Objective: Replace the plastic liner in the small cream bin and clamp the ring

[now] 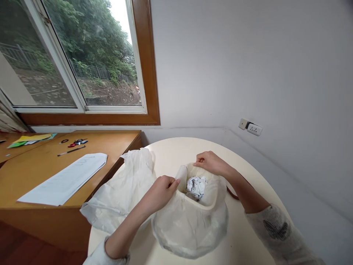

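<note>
A thin whitish plastic bag (pixel 190 224) lines a round, bin-like container on the table, folded over its rim and flaring out around it. Crumpled white paper (pixel 196 186) lies inside the opening. My left hand (pixel 164 188) pinches the bag at the left side of the rim, thumb on top. At the far side of the rim, my right hand (pixel 210 162) has its fingers closed on the bag's edge. Most of the container is hidden under the plastic. A second whitish plastic bag (pixel 131 180) lies spread out left of my left forearm.
The round cream table (pixel 176 145) stands near a white wall with a socket (pixel 254 129). To the left is a wooden desk (pixel 121 138) with white paper sheets (pixel 66 178), a pen (pixel 71 151), keys or small tools (pixel 78 142) and coloured papers (pixel 31 138). A brown curved thing (pixel 233 193) shows beside my right forearm.
</note>
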The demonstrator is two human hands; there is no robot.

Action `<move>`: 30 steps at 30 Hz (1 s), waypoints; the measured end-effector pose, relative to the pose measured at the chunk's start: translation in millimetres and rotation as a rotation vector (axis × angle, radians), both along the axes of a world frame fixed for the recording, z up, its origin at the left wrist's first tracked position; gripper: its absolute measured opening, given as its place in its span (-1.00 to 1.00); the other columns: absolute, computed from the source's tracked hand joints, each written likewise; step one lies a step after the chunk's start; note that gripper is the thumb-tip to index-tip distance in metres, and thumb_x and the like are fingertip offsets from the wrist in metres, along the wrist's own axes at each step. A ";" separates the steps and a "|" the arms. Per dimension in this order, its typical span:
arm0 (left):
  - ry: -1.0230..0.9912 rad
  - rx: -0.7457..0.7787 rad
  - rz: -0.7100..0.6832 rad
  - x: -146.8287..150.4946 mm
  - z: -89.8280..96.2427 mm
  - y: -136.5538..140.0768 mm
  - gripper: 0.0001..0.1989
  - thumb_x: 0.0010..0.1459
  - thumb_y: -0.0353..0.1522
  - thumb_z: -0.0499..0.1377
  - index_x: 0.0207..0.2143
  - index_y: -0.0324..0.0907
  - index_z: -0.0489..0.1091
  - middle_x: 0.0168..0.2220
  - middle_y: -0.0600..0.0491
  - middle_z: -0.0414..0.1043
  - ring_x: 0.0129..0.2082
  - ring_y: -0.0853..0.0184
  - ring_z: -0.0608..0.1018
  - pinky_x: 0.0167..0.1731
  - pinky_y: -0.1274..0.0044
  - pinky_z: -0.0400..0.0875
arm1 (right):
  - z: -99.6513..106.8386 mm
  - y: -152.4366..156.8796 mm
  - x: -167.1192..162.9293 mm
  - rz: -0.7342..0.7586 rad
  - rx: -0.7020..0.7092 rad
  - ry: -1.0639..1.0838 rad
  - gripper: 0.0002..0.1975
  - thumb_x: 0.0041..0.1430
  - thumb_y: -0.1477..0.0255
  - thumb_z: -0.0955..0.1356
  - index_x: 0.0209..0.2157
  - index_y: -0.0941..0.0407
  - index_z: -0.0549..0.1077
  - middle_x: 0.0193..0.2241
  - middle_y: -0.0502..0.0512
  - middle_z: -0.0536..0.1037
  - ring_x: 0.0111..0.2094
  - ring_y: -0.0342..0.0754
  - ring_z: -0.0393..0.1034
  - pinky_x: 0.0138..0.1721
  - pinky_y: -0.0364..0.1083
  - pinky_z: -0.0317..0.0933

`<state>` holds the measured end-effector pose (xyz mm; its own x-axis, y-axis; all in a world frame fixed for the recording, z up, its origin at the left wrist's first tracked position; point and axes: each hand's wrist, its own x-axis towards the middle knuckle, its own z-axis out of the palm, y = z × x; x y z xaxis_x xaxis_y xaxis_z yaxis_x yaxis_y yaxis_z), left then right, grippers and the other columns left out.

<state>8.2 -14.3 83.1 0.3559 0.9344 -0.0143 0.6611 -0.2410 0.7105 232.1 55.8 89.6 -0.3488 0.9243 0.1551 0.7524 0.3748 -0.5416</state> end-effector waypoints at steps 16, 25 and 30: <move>0.106 0.152 0.017 10.4 -2.8 14.1 -0.65 0.15 -0.16 -0.14 -0.61 -0.15 0.09 -0.66 0.16 0.11 -0.63 0.40 0.19 -0.61 0.57 -0.01 | 4.6 0.1 -14.3 0.099 0.025 0.073 -0.87 0.00 0.36 0.33 -0.51 0.09 0.48 -0.48 0.02 0.50 -0.41 -0.09 0.34 -0.35 -0.13 0.13; 0.285 0.267 0.007 10.4 7.3 2.8 -0.63 0.17 -0.26 -0.15 -0.68 -0.15 0.04 -0.71 0.13 0.09 -0.70 0.40 0.13 -0.62 0.55 -0.08 | 3.3 -5.8 -3.6 -0.003 0.095 -0.028 -0.81 0.08 0.36 0.25 -0.54 0.10 0.37 -0.58 -0.01 0.41 -0.55 -0.16 0.21 -0.51 -0.16 -0.02; 0.344 0.254 0.021 8.9 16.6 -4.9 -0.65 0.15 -0.28 -0.16 -0.68 -0.15 -0.04 -0.71 0.14 0.02 -0.68 0.39 0.10 -0.60 0.54 -0.09 | 10.9 -8.2 3.9 -0.075 0.138 -0.056 -0.82 0.09 0.39 0.23 -0.54 0.10 0.36 -0.52 0.05 0.44 -0.50 -0.12 0.24 -0.47 -0.14 -0.01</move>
<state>17.1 -19.1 99.6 0.3516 0.9305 0.1031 0.8557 -0.3641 0.3678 236.0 47.6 100.5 -0.2916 0.9191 0.2651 0.8083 0.3849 -0.4454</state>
